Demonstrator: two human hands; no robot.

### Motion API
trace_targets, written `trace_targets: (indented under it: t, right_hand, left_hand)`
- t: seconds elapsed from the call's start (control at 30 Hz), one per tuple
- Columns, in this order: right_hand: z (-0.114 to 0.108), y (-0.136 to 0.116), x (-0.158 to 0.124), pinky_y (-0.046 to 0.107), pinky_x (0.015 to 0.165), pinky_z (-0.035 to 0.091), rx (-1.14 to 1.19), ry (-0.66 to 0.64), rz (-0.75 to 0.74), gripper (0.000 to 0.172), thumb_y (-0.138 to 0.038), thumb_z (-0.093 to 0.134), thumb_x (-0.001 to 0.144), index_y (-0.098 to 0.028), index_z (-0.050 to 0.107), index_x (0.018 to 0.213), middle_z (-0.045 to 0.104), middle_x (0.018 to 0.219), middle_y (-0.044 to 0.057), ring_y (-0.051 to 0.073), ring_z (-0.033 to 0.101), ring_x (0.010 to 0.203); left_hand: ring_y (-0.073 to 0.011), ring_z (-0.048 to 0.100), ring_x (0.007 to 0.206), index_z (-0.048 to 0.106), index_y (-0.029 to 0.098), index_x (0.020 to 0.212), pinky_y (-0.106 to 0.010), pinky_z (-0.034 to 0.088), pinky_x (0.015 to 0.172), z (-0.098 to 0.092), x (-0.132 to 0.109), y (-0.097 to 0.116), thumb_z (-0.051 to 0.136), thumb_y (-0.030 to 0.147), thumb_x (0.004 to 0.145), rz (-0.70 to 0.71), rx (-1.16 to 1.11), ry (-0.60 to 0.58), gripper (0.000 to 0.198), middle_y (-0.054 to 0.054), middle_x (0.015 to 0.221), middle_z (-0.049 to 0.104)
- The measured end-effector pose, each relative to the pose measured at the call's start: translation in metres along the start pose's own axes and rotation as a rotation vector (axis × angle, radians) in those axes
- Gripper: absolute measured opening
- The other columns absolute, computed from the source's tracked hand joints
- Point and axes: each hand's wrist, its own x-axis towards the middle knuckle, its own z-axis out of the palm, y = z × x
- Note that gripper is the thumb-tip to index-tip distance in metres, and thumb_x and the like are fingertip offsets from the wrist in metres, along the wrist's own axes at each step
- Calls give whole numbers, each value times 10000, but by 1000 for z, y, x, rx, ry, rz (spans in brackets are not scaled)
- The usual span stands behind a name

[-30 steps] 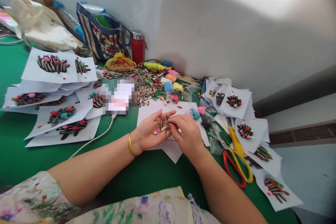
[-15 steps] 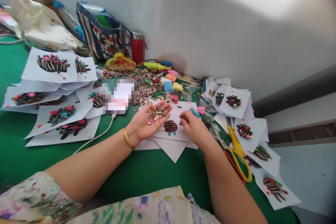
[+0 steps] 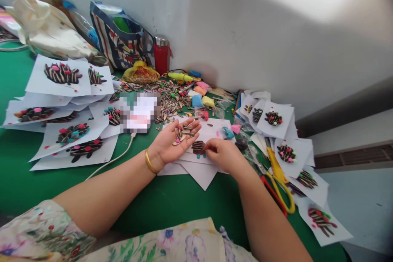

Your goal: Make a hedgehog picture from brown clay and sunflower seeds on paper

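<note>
Change since earlier frames: right hand has shifted left and down, from beside the clay figure to contact with its right edge; a second ago its fingertips were in the left palm. Left hand stays palm-up in the same place.
Left hand state: open, palm upward, fingers spread and slightly cupped, centre of the frame.
Left hand load: loose sunflower seeds lie on the palm and fingers.
Wrist: gold bangle on the left wrist.
Right hand state: fingers curled, thumb and forefinger pinched together at the figure; whether a seed sits between them cannot be told.
Clay figure: brown, oval, already carrying striped seeds, with a blue lump at its lower edge; it lies flat just right of the left palm.
Support: figure rests on a white sheet on top of further sheets, on the green table.
Seed pile: above the hands, centre of the frame.
Clay lumps: blue, yellow and pink, just right of the pile.
Finished sheets: overlapped at left; a second group at right.
Scissors: yellow and red handles, lower right, beside the right forearm.
Background: red bottle and striped bag against the wall, upper left.
Cable: white, running left of the left forearm.
</note>
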Motion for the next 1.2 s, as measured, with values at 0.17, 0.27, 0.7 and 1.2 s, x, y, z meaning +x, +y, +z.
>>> trace_targets:
  t: [0.17,0.27,0.7,1.2]
  right_hand:
    - [5,-3,3,264,684,385,-131,102,-125,100,-154,627,809,-211,699,769,658,804,23,171,579,792]
    - [8,-4,3,277,750,400,-144,140,-163,101,-132,628,813,-195,684,758,637,809,31,176,569,827]
    - [16,-5,7,289,739,398,-214,133,-203,134,-134,607,839,-186,698,755,624,787,41,181,559,796]
    - [10,-6,2,313,774,429,-133,203,-253,112,-124,632,833,-187,700,770,632,792,39,194,576,819]
  left_hand:
    - [-254,636,1154,632,122,1165,-409,507,993,1,0,0,332,366,1028,-8,-6,3,411,-140,1130,700]
    - [-256,638,1150,637,118,1149,-410,509,991,1,-1,-1,329,369,1030,-6,-4,5,415,-139,1129,701]
    - [-247,641,1140,639,117,1145,-406,515,977,2,-1,-2,343,373,1028,-18,-17,24,408,-135,1112,704]
    - [-253,636,1144,627,111,1180,-407,513,979,-3,0,-3,361,387,1023,-33,-7,-7,414,-140,1138,691]
